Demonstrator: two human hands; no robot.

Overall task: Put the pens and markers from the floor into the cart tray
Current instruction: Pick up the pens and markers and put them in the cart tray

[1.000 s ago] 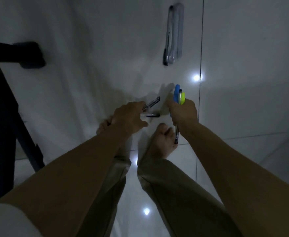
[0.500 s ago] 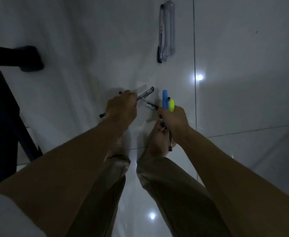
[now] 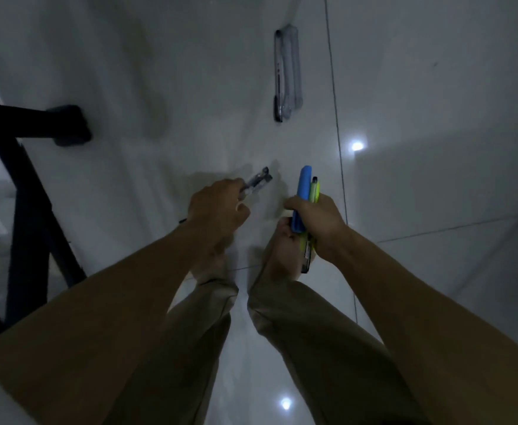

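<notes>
My left hand [image 3: 217, 207] is closed around clear-barrelled pens [image 3: 257, 181] whose ends stick out past my fingers, just above the white tiled floor. My right hand [image 3: 319, 222] grips a bundle held upright: a blue marker [image 3: 303, 191], a yellow highlighter [image 3: 314, 191] and a dark pen beside them. Further away on the floor lie more clear pens [image 3: 286, 75], side by side, one with a dark tip. The cart tray is not in view.
A black metal frame [image 3: 27, 191] with a foot pad [image 3: 69, 125] stands on the left. My bare feet [image 3: 279, 256] and khaki trouser legs are directly below my hands. Glossy tiles [image 3: 435, 148] with light reflections spread to the right.
My left hand has lifted the clear pens off the floor and drawn them into its grip. Both hands rose slightly; the view shifted so the far pens appear nearer the top.
</notes>
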